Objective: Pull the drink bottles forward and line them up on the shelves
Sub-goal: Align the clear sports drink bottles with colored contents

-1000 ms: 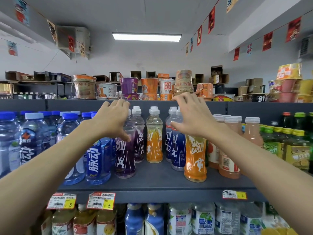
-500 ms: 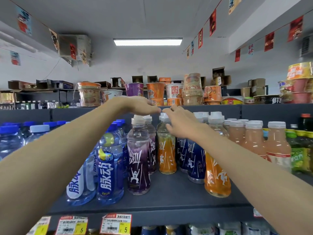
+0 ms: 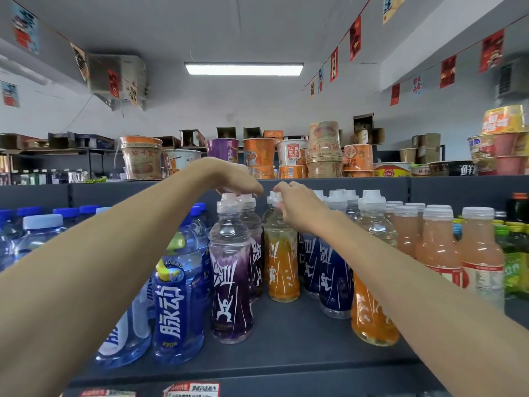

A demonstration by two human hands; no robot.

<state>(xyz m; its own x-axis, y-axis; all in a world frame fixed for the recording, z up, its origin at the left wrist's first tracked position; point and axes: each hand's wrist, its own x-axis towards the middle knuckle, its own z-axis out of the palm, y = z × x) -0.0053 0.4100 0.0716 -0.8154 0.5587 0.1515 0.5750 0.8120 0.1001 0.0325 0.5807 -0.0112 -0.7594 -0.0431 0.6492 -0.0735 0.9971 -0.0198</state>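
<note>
So far only your purple bottle point(image 3: 231, 270) and an orange one point(image 3: 372, 308) stand near the shelf point(image 3: 292, 342) front; your left hand point(image 3: 237, 179) and right hand point(image 3: 297, 207) pinch caps further back.

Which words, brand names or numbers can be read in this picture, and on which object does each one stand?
"脉动": blue bottle label, front left of the shelf.
"红油面皮": white noodle cup on the top shelf.
"2016": red-rimmed bowl on the top shelf.
"鲜": black bowl, far right.
White stylised characters on the purple bottle: too stylised to read with certainty.
Price tags and hanging flags: too small or blurred.
</note>
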